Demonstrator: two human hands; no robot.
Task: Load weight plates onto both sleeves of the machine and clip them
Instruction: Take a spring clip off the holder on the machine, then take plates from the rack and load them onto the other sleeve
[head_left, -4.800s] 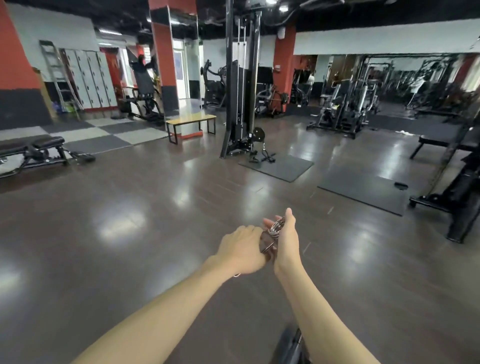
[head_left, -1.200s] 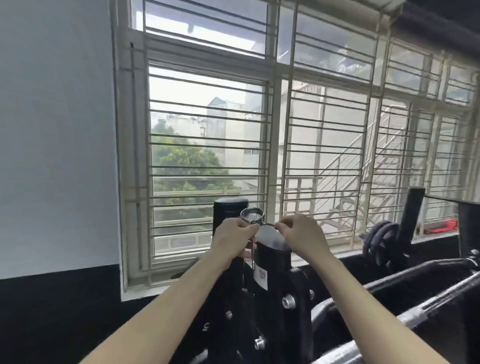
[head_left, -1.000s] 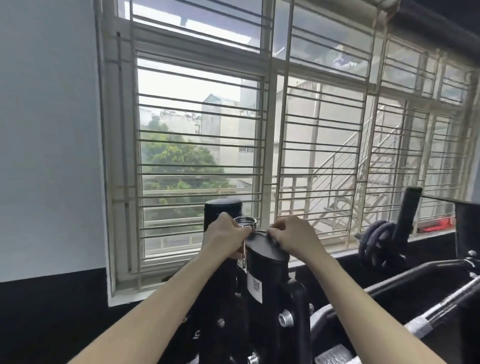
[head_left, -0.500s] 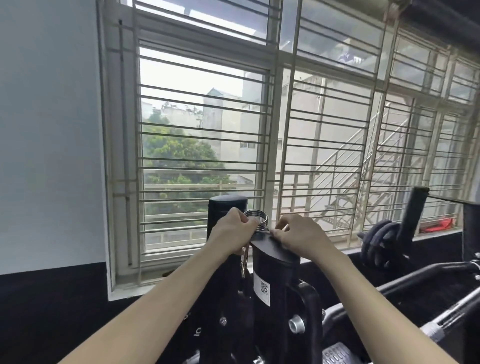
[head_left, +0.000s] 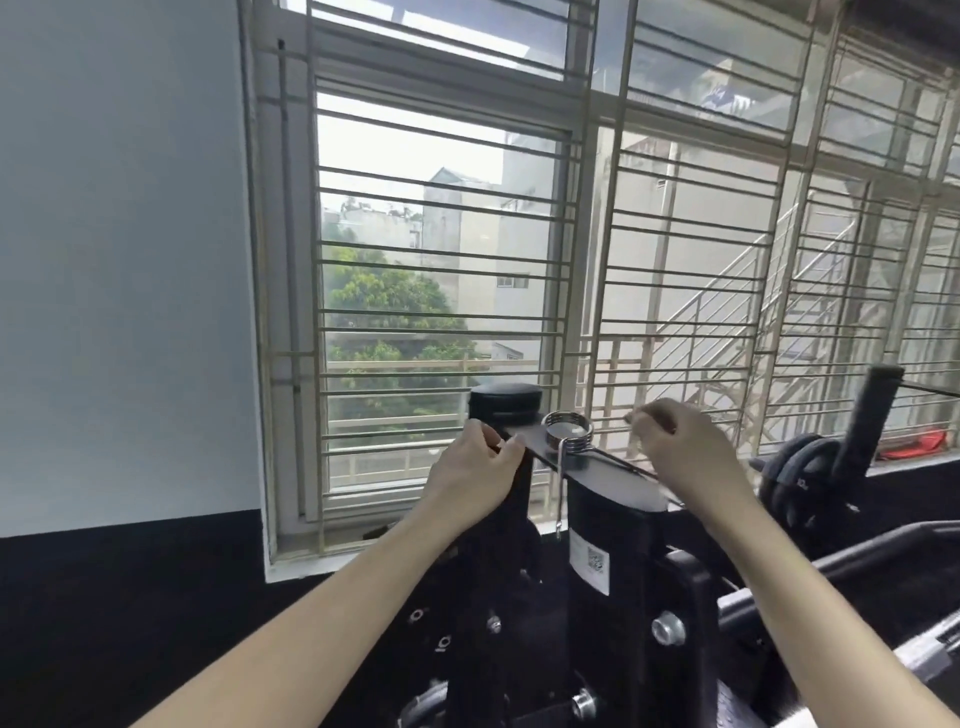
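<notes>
Precariously, a spring clip is sitting atop the machine's upright while both hands are working just beside it.

Seen from the head camera, the spring clip (head_left: 567, 432) is resting with its coil on the slanted black top of the machine post (head_left: 613, 525), one handle hanging down the post's front and the other lying across the top toward the right hand (head_left: 685, 452). That hand's grip is loosely curled, fingertips pressed together near the handle's far end; whether it is actually pinching the wire I cannot tell. The left hand (head_left: 475, 467) is pinching the left edge of the post's top. Weight plates (head_left: 800, 478) are sitting on a peg well apart to the right. Because the top is sloping, the clip is at risk of sliding off and dropping into the frame below if either hand nudges it.
</notes>
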